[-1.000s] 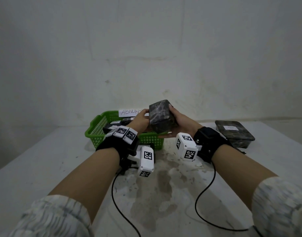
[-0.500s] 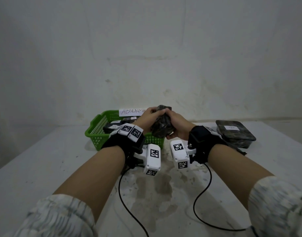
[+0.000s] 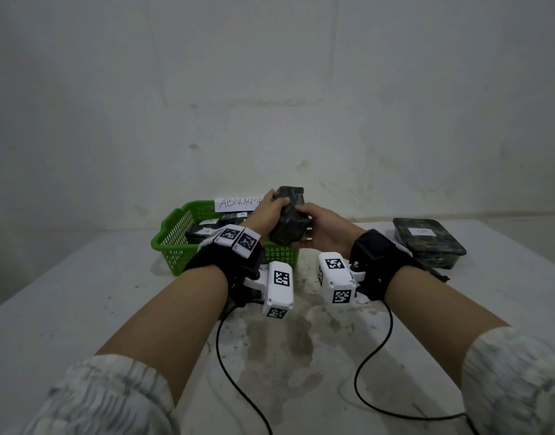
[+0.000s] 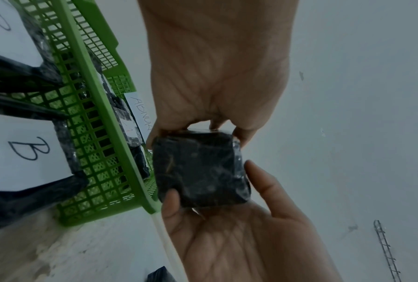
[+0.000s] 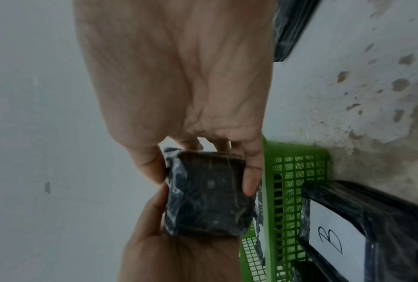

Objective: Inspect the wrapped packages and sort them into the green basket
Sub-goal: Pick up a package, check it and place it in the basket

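Observation:
A small dark package wrapped in clear film [image 3: 289, 226] is held up between both hands, over the near right corner of the green basket [image 3: 172, 246]. My left hand [image 3: 274, 208] grips its upper left side, fingers curled over the top edge. My right hand [image 3: 307, 229] cups it from the right and below. The left wrist view shows one square dark face of the package [image 4: 198, 169]. In the right wrist view the package [image 5: 208, 196] is pinched between thumb and fingers. The basket holds several dark packages with white labels, one marked B [image 4: 27, 152].
A paper sign reading ABNORMAL [image 3: 237, 203] stands on the basket's far rim. One larger flat wrapped package [image 3: 428, 244] lies on the table at the right. Black cables [image 3: 238, 387] trail from the wrist cameras across the stained grey tabletop [image 3: 81, 293]. A wall stands close behind.
The package has been turned from showing its broad face to standing more on edge. Both hands have drawn closer together around it, the left fingers now over its top.

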{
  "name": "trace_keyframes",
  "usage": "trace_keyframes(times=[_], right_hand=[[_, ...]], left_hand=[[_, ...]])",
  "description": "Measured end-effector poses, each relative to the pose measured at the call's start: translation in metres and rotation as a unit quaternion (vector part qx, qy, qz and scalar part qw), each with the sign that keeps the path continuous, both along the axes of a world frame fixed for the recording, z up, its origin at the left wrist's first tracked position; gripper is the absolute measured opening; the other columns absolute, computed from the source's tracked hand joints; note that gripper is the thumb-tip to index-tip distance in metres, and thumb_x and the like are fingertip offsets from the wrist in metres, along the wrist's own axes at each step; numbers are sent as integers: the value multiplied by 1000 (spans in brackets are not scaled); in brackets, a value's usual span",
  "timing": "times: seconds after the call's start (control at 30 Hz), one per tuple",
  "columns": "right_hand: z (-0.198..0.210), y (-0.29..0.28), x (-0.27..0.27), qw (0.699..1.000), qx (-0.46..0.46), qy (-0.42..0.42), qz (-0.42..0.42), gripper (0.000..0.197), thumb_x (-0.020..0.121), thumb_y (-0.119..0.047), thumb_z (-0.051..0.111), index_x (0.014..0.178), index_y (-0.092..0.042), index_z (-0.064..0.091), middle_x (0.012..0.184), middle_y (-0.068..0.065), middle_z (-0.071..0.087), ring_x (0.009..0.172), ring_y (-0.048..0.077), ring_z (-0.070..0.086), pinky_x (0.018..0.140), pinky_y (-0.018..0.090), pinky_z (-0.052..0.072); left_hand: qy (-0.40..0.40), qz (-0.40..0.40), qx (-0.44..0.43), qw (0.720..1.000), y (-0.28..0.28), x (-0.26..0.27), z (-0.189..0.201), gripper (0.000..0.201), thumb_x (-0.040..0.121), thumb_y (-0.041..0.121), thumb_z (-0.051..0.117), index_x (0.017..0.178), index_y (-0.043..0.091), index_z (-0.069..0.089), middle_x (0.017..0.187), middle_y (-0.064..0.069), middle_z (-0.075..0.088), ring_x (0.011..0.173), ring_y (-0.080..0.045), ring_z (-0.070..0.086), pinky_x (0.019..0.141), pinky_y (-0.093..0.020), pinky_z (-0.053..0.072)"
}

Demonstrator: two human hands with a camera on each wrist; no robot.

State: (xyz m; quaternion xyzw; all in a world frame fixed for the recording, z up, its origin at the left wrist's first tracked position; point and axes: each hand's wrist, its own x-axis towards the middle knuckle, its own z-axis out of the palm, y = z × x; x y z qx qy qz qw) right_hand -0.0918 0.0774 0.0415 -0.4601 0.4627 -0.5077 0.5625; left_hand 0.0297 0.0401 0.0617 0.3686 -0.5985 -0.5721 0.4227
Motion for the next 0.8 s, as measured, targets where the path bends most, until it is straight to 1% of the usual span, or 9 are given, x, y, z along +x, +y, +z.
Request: trace_keyframes(times=[0.1,0.17,0.27,0.33,0.43,0.53,0.63,0.73,0.8], right_hand=[[0,0,-2,1000,-11,-1,-4,15,98,-25,48,103,-15,59,102,9,58,88,22,59,67,31,51],[1,-1,-5,1000,-20,8,-18,26,98,-36,48,109,-16,59,106,12,58,91,25,59,72,32,49],[3,-1,-11,1000,-24,19,-3,47,93,-55,46,118,-19,60,106,11,62,90,27,60,85,39,50],[3,2,-13,998,-35,36,23,44,93,-50,50,121,-17,59,105,8,64,89,22,62,87,38,51],[1,1,-12,997,-57,52,-5,31,95,-28,54,122,-14,59,103,8,66,80,17,63,67,26,52],[0,-4,-10,997,-56,22,-37,31,93,-27,57,117,-10,62,110,16,65,93,27,59,84,35,48],[-2,-4,-9,998,-47,16,-24,28,94,-27,55,116,-10,63,114,17,64,102,29,61,97,40,47],[-6,-4,-11,999,-45,21,12,35,97,-23,51,127,-7,56,125,19,62,115,33,59,104,44,45],[-6,-3,-13,998,-57,20,9,39,95,-20,53,132,-5,53,128,21,59,112,33,60,102,44,46]], left_hand=[[20,0,14,1000,3,5,-4,51,101,22,40,148,21,21,139,-12,44,122,-32,52,97,-44,46],[25,-29,15,999,8,8,-6,46,101,31,37,145,20,30,142,-10,45,122,-30,52,91,-42,51],[39,-48,32,998,14,12,-4,44,102,38,30,132,10,46,126,-12,55,107,-25,57,74,-37,57],[48,-42,74,995,12,14,-4,48,101,43,30,131,10,48,118,-18,56,103,-28,56,75,-40,54],[32,-59,98,993,13,15,-3,52,98,48,33,129,10,49,117,-21,59,95,-31,63,73,-41,59],[22,-77,87,993,14,15,-6,44,97,41,42,128,10,48,110,-15,60,93,-26,64,65,-32,60],[25,-90,78,993,12,16,-10,41,98,29,45,136,11,44,116,-12,58,100,-25,61,73,-32,58],[21,-91,72,993,9,18,-11,42,98,30,44,136,11,44,123,-16,57,106,-27,60,79,-34,55],[24,-97,71,992,8,19,-11,42,98,31,46,135,11,44,127,-18,56,112,-31,60,83,-38,55]])
